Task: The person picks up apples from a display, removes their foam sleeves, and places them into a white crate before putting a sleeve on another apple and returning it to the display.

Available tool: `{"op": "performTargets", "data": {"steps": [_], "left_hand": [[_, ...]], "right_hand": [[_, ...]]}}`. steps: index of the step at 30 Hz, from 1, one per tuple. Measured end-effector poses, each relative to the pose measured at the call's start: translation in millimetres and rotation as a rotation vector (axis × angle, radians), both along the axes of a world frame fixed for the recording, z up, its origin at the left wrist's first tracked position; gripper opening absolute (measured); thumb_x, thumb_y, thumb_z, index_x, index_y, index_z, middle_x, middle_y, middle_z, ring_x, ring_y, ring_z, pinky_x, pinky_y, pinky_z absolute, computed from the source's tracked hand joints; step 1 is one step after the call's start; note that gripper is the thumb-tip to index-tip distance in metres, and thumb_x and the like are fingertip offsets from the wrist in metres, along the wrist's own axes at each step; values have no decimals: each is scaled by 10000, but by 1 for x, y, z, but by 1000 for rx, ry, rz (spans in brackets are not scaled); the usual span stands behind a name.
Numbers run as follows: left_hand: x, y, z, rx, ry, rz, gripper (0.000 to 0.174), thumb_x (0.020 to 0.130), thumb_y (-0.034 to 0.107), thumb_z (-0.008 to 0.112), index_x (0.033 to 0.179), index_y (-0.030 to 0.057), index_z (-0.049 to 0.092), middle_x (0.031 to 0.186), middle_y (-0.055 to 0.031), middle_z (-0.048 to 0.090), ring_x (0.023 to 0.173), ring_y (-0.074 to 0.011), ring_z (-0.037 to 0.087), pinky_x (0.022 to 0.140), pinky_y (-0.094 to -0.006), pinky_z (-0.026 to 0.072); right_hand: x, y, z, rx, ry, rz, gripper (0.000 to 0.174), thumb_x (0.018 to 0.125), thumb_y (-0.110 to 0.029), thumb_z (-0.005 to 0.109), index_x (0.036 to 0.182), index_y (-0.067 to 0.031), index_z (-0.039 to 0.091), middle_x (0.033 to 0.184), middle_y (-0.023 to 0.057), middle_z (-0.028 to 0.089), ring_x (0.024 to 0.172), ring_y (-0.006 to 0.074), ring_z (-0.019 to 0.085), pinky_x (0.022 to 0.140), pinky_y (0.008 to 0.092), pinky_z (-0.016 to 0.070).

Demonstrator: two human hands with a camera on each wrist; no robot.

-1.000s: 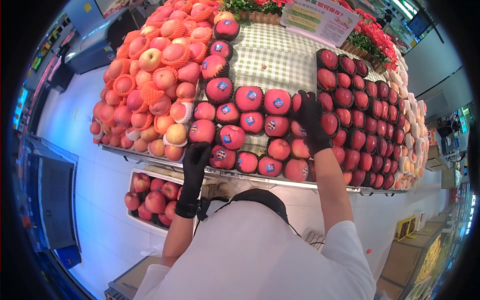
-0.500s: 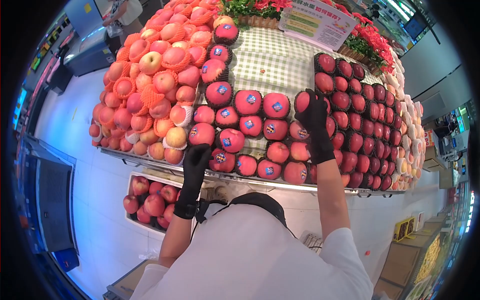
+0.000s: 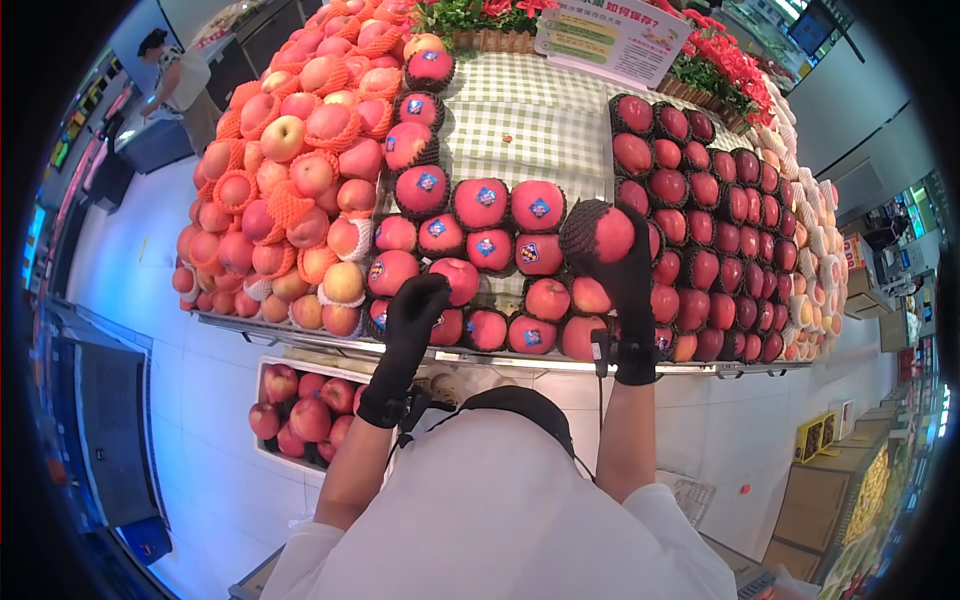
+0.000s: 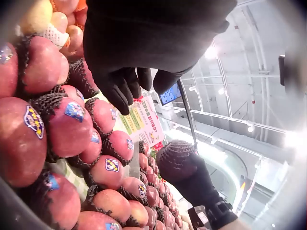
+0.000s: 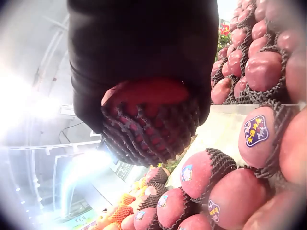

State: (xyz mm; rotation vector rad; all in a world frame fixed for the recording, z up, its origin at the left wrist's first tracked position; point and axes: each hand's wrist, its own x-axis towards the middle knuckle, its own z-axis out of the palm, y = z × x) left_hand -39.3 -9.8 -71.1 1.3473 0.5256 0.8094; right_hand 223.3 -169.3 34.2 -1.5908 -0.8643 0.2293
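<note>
In a black glove, my right hand (image 3: 628, 285) grips a red apple (image 3: 613, 236) in a black foam net, lifted over the right end of the stickered rows. The right wrist view shows the netted apple (image 5: 148, 120) between the gloved fingers and thumb. My left hand (image 3: 412, 318), also gloved in black, is over the front rows, close to a stickered apple (image 3: 456, 280). From the left wrist view, the fingers of my left hand (image 4: 144, 52) hang loosely bent with nothing between them.
Apples in orange nets (image 3: 284, 138) are heaped at the left; dark red apples (image 3: 704, 188) stand in rows at the right. Behind are a checkered cloth (image 3: 530, 125), a sign (image 3: 615, 38) and red flowers. A white crate (image 3: 262, 410) of apples sits below; a person (image 3: 185, 85) stands far left.
My right hand has lifted the apple out of its place and drawn it nearer. My left hand has moved up and right over the front apples. A person has come into view at far left.
</note>
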Motion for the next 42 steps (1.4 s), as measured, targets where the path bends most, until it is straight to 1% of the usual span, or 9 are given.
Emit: {"op": "performTargets", "data": {"steps": [4, 5, 11, 14, 19, 22, 26, 38, 42], "left_hand": [[28, -7, 21, -52, -80, -118, 284, 906, -5, 645, 1187, 5, 604, 1098, -57, 652, 1014, -128, 614, 866, -282, 520], [33, -4, 24, -22, -27, -217, 374, 909, -15, 636, 1272, 9, 545, 1197, -72, 615, 1077, -145, 602, 900, -299, 523], [75, -22, 60, -94, -94, -445, 553, 912, 18, 648, 1400, 29, 390, 1349, -120, 502, 1154, -204, 572, 921, -325, 529], [83, -18, 32, 16, -16, -278, 539, 899, 66, 678, 1368, 25, 415, 1261, -114, 537, 1115, -167, 567, 932, -319, 504], [71, -9, 31, -205, -8, -268, 509, 921, 104, 659, 1358, 28, 410, 1125, -82, 591, 985, -137, 590, 844, -318, 523], [66, -3, 29, -344, -43, -279, 493, 935, 148, 646, 1355, 32, 413, 1086, -70, 596, 946, -126, 592, 817, -307, 525], [66, 0, 23, -384, -37, -251, 367, 984, 195, 567, 1309, 52, 476, 1040, -47, 597, 846, -87, 576, 728, -258, 507], [66, 1, 31, -447, 24, -259, 437, 998, 333, 563, 1315, 47, 474, 1138, -61, 595, 906, -120, 615, 756, -282, 533], [69, 2, 40, -435, -3, -294, 514, 924, 203, 669, 1345, 46, 419, 1146, -91, 559, 978, -158, 613, 852, -319, 539]], "right_hand": [[-10, -6, -12, 18, 24, 47, 891, 670, -132, 866, 1400, -28, 367, 1320, 142, 459, 1221, 267, 506, 1036, 395, 450], [-16, -5, -12, -11, -33, 33, 893, 665, -127, 866, 1401, -30, 369, 1321, 144, 457, 1219, 272, 506, 1030, 396, 452], [-41, 16, -22, -36, -269, 96, 932, 633, -98, 872, 1411, -32, 365, 1304, 180, 451, 1211, 333, 501, 1014, 422, 449], [-53, 23, -22, -10, -273, 137, 927, 640, -82, 867, 1420, -51, 366, 1310, 174, 455, 1216, 336, 496, 1005, 427, 450], [-53, 19, -16, -43, -64, 202, 887, 677, -75, 857, 1421, -61, 373, 1333, 126, 470, 1220, 268, 505, 980, 407, 473], [-43, 16, -28, 66, 36, 211, 784, 716, -86, 838, 1385, -62, 431, 1340, 94, 471, 1181, 216, 530, 943, 370, 491], [-42, 20, -39, -50, 80, 175, 633, 765, -74, 793, 1330, -73, 506, 1271, 73, 523, 1091, 195, 565, 875, 334, 504], [-41, 28, -48, -19, 247, 152, 611, 781, -64, 772, 1331, -57, 506, 1151, 61, 547, 967, 152, 552, 811, 303, 493], [-36, 23, -52, -54, 251, 170, 645, 773, -47, 765, 1354, -74, 486, 1164, 66, 532, 979, 162, 554, 834, 308, 496]]}}
